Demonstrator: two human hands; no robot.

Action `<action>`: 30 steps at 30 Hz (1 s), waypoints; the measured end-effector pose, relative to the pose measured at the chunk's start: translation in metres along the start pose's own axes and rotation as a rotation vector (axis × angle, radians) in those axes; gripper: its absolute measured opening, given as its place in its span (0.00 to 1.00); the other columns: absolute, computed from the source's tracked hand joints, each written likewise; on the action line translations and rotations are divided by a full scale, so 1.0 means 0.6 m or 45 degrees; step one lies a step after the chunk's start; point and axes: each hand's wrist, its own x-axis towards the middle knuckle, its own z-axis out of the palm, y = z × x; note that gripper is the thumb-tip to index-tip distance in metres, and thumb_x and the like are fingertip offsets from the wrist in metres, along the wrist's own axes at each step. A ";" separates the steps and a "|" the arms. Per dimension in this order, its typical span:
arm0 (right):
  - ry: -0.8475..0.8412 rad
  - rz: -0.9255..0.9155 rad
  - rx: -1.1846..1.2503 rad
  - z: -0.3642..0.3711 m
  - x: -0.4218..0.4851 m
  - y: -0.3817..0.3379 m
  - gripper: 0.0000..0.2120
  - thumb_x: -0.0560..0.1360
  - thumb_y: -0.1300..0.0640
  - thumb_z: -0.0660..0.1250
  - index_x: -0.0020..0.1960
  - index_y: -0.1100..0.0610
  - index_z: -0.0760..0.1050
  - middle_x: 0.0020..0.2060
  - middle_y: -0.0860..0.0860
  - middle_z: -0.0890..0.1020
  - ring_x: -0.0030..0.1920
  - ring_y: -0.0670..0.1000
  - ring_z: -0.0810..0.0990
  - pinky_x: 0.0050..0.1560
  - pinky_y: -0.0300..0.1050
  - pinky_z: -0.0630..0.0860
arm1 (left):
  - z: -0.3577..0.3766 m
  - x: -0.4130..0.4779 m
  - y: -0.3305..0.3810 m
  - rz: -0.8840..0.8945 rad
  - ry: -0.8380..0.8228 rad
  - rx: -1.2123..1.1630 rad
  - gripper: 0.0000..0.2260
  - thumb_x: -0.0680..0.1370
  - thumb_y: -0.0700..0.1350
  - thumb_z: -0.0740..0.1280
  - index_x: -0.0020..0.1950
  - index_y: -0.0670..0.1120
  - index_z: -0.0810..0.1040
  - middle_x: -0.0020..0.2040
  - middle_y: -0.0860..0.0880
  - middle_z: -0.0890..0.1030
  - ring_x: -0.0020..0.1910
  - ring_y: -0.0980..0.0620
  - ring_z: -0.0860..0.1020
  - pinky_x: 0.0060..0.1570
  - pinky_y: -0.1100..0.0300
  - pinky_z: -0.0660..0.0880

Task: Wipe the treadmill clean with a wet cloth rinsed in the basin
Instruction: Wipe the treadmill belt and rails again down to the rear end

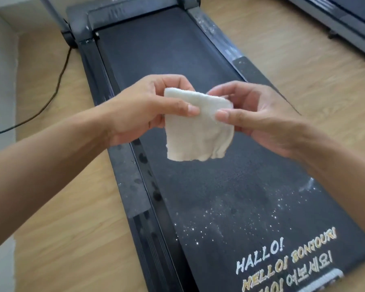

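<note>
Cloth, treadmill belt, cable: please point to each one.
cloth (198, 133), head view, middle of its hanging part.
treadmill belt (167, 60), head view, bare far part.
cable (58, 85), head view, stretch over the floor.

Both hands hold a small folded white terry cloth (198, 127) above the black treadmill belt (198, 197). The left hand (148, 108) pinches its left edge, the right hand (259, 116) its right. White specks dot the near belt. A black cable (57, 85) trails over the wooden floor (72, 239) at left.
</note>
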 end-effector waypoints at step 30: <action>-0.915 0.283 -1.526 0.153 -0.064 0.232 0.30 0.88 0.53 0.51 0.86 0.60 0.44 0.86 0.57 0.42 0.85 0.57 0.47 0.81 0.55 0.60 | 0.059 -0.318 -0.370 -0.674 -0.192 1.418 0.65 0.68 0.77 0.68 0.82 0.41 0.33 0.81 0.39 0.28 0.83 0.40 0.38 0.82 0.44 0.46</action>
